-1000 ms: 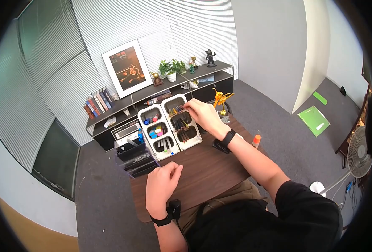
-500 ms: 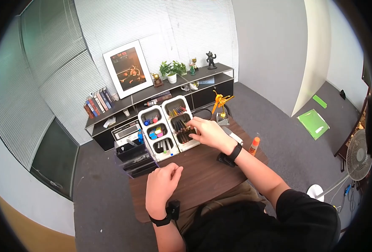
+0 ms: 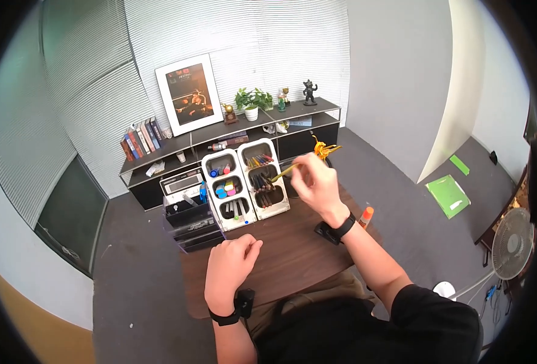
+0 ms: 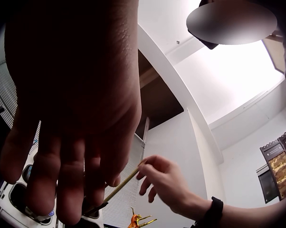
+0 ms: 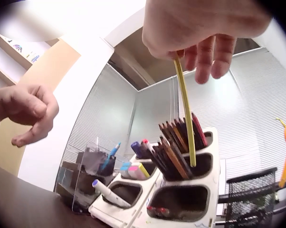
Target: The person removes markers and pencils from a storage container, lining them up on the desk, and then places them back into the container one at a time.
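My right hand [image 3: 318,185] pinches the upper end of a yellow-green pencil [image 3: 285,172]. In the right wrist view that pencil [image 5: 186,111] slants down, its lower end at the middle compartment of the right-hand white organizer [image 5: 212,185], beside several dark pencils [image 5: 169,161]. The left wrist view also shows the right hand [image 4: 166,183] holding it. My left hand [image 3: 232,267] hangs above the table near the organizers, holding nothing, fingers loosely curled. Highlighters [image 3: 225,190] and markers [image 3: 221,170] stand in the left-hand organizer [image 3: 242,222].
A dark desk organizer [image 3: 191,227] stands left of the white ones on the brown table [image 3: 274,261]. An orange-capped glue stick [image 3: 367,215] is at the right edge, a golden figurine [image 3: 322,149] behind. A shelf [image 3: 223,129] runs along the back.
My right hand went from the back compartment to the middle one, then rose a little and to the right, now with the yellow-green pencil pinched. The left hand has barely moved.
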Demonstrator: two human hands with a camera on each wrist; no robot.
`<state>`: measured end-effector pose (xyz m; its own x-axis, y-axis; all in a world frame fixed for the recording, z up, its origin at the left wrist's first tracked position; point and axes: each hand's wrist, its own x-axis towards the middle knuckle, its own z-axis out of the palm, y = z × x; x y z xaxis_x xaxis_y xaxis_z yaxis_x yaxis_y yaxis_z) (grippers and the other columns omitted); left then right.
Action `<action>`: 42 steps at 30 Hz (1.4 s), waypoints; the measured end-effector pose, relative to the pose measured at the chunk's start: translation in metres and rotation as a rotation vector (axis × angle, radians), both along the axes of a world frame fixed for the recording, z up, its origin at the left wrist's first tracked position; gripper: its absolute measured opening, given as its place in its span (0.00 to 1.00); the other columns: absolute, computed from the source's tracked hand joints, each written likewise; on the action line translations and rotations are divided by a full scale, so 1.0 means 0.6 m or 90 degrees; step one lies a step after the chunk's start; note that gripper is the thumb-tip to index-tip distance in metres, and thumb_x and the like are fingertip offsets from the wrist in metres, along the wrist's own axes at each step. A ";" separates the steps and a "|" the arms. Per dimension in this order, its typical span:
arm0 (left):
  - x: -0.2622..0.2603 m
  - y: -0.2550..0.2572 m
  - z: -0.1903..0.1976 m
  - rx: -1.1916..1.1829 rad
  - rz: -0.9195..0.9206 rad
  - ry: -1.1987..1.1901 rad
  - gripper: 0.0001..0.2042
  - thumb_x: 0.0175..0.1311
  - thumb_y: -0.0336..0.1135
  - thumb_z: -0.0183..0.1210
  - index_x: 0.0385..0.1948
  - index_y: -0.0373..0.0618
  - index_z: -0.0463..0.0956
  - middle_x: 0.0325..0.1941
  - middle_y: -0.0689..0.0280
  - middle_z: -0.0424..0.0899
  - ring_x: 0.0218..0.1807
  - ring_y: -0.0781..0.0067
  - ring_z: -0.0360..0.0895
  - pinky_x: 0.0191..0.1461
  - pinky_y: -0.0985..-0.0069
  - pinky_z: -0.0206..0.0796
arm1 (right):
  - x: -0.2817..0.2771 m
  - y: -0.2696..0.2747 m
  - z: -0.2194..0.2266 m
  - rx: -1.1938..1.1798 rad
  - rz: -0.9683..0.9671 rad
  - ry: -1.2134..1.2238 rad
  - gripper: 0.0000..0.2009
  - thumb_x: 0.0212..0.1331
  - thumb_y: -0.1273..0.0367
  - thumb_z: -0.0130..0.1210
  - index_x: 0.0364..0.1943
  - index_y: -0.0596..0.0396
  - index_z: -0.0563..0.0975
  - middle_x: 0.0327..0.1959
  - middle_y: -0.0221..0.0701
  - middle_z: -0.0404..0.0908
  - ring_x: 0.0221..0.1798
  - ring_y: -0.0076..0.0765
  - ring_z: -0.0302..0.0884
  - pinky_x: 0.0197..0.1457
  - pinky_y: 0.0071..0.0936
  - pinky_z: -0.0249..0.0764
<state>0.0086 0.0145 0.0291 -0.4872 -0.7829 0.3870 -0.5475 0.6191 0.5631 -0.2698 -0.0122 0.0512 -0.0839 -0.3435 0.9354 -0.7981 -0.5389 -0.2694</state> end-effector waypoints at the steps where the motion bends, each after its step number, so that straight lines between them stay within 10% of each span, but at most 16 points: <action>1: 0.001 -0.001 -0.001 -0.022 -0.003 -0.011 0.13 0.76 0.41 0.66 0.31 0.42 0.86 0.20 0.61 0.85 0.23 0.60 0.84 0.31 0.66 0.70 | -0.003 0.006 0.009 -0.043 0.017 -0.015 0.08 0.64 0.78 0.65 0.45 0.56 0.82 0.34 0.31 0.83 0.26 0.27 0.83 0.27 0.28 0.75; 6: 0.000 -0.004 -0.002 -0.053 -0.001 -0.003 0.14 0.75 0.40 0.66 0.29 0.42 0.84 0.19 0.59 0.82 0.24 0.52 0.82 0.31 0.62 0.69 | -0.003 0.016 0.068 -0.174 0.015 0.001 0.10 0.63 0.81 0.65 0.46 0.58 0.82 0.34 0.29 0.84 0.27 0.21 0.82 0.28 0.21 0.75; 24: 0.007 -0.002 -0.001 -0.065 -0.001 0.011 0.14 0.76 0.41 0.66 0.31 0.42 0.85 0.23 0.54 0.85 0.28 0.46 0.84 0.34 0.56 0.75 | 0.002 -0.070 0.014 0.124 -0.054 0.116 0.11 0.70 0.68 0.67 0.52 0.54 0.86 0.48 0.33 0.84 0.40 0.45 0.88 0.42 0.40 0.83; 42: 0.007 -0.003 -0.003 -0.065 0.001 0.022 0.13 0.75 0.40 0.67 0.32 0.41 0.85 0.22 0.54 0.84 0.27 0.46 0.83 0.33 0.58 0.73 | 0.009 -0.039 -0.059 0.304 -0.009 0.104 0.12 0.66 0.71 0.70 0.49 0.53 0.80 0.38 0.32 0.85 0.30 0.36 0.85 0.36 0.36 0.81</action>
<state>0.0129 0.0126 0.0275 -0.4708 -0.7398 0.4806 -0.5305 0.6727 0.5159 -0.2641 -0.0357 0.0158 0.0426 -0.7360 0.6757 -0.8565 -0.3751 -0.3546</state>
